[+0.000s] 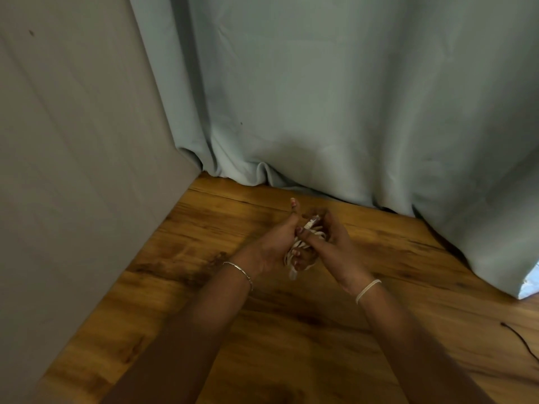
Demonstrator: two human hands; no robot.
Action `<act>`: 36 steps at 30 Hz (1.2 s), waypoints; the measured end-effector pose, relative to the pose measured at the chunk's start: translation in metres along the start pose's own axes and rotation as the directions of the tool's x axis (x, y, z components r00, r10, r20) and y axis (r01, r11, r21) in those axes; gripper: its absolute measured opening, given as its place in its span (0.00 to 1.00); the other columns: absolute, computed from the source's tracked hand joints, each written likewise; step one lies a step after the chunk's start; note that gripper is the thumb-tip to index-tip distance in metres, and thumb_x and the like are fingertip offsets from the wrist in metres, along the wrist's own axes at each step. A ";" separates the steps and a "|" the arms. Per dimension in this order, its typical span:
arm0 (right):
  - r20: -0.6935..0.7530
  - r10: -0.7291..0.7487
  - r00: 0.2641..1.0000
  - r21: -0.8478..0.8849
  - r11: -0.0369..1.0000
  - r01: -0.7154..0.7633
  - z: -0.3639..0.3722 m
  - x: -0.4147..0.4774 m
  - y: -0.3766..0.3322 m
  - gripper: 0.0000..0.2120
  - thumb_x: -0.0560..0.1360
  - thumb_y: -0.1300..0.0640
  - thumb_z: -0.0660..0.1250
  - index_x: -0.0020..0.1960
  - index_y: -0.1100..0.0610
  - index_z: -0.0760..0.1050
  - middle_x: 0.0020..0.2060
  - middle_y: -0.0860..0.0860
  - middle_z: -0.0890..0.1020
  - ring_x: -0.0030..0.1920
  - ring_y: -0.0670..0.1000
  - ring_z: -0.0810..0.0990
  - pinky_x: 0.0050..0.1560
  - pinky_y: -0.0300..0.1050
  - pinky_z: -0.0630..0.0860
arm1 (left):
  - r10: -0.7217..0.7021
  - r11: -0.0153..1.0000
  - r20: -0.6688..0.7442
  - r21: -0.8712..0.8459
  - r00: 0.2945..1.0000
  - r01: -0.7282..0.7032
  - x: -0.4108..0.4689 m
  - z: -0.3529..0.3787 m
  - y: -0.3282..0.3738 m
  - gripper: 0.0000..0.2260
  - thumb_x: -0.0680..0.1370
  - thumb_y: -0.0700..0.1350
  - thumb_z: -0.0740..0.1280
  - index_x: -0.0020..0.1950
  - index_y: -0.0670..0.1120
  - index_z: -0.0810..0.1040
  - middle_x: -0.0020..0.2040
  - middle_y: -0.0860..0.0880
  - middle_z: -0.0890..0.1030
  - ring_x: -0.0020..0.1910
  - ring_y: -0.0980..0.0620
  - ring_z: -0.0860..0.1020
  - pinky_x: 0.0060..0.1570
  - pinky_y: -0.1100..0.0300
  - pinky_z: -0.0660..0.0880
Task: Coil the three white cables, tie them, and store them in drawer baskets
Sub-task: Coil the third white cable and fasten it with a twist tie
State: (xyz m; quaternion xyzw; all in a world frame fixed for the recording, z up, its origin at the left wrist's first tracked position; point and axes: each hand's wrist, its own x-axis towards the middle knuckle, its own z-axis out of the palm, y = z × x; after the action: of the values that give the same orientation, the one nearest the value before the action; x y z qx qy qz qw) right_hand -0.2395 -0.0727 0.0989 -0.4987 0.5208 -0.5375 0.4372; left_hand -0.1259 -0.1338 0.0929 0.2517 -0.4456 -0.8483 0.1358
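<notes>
A coiled white cable hangs between both hands above the wooden table. My left hand grips the bundle from the left, thumb pointing up. From the right, my right hand closes around the same bundle, and its fingers pinch the white plug end at the top. A short loop of the cable droops below the hands. Other cables and the drawer baskets are out of sight.
A pale blue-grey curtain hangs along the table's far edge. A grey wall borders the table on the left. A thin black wire lies at the right edge of the table.
</notes>
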 end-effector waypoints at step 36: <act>-0.583 -0.130 0.802 -0.254 0.967 -0.028 0.010 -0.046 0.009 0.09 0.82 0.58 0.56 0.46 0.61 0.69 0.37 0.51 0.75 0.37 0.46 0.74 0.37 0.34 0.69 | 0.328 0.917 -0.301 0.328 0.895 -0.226 -0.026 0.046 -0.045 0.16 0.76 0.45 0.69 0.60 0.42 0.70 0.54 0.46 0.80 0.53 0.50 0.80 0.50 0.57 0.79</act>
State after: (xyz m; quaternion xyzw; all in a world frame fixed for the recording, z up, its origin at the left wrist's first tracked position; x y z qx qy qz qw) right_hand -0.2245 -0.0292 0.0856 -0.3696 0.6814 -0.6082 0.1707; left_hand -0.1298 -0.0655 0.0858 0.3486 -0.5629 -0.6885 0.2960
